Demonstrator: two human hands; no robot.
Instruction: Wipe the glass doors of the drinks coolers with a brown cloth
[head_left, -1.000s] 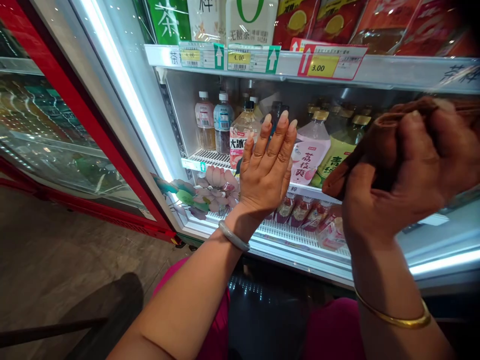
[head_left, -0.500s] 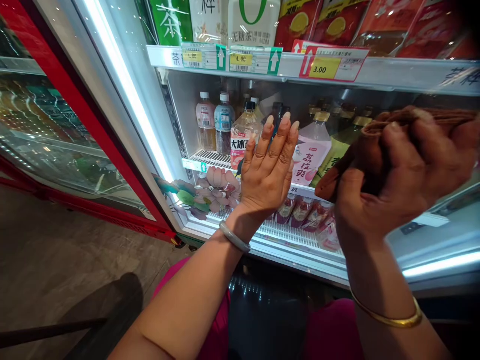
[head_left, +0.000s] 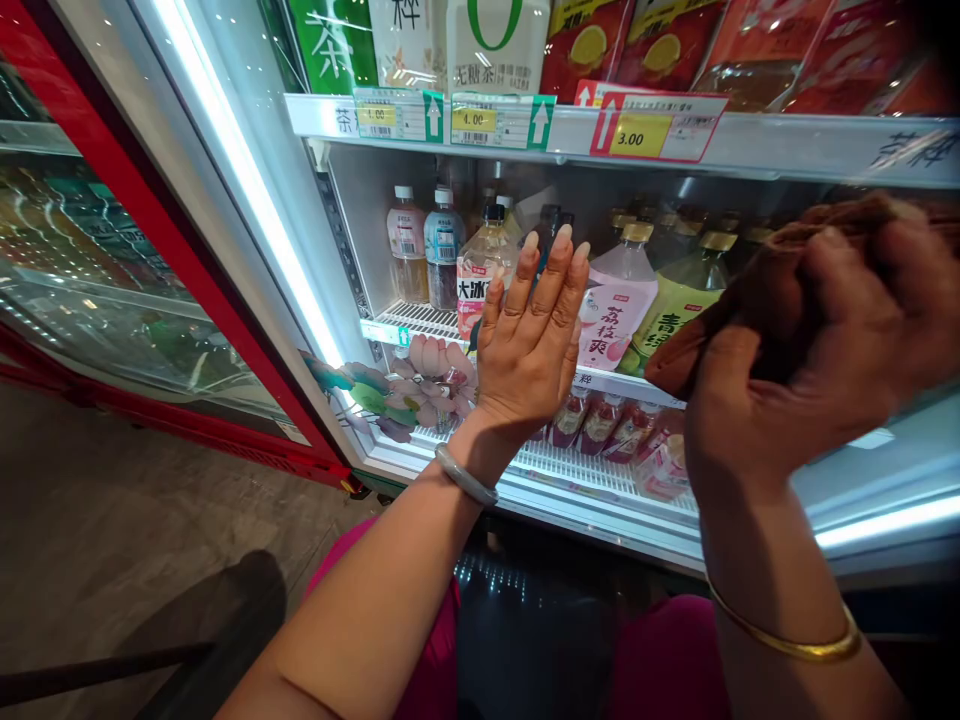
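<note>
My left hand (head_left: 529,335) lies flat against the clear glass door of a lit drinks cooler, fingers stretched upward, holding nothing. A grey bangle circles that wrist. At the right, my right hand (head_left: 832,350) is wrapped round a bunched brown cloth (head_left: 757,300), which is up against the glass. Part of the cloth is in shadow and its far side is hidden. Behind the glass, near my hands, stand a bottle with a pink label (head_left: 616,310) and one with a green label (head_left: 675,315).
A shelf edge with price tags (head_left: 502,122) runs across the top. Small bottles (head_left: 444,245) stand at the left inside. A flower sticker (head_left: 435,385) is low on the glass. A red door frame (head_left: 187,260) slants at the left, above the grey floor (head_left: 127,500).
My right hand and the brown cloth have shifted slightly right, uncovering more of the green label. My left hand remains flat on the glass. The view has moved slightly.
</note>
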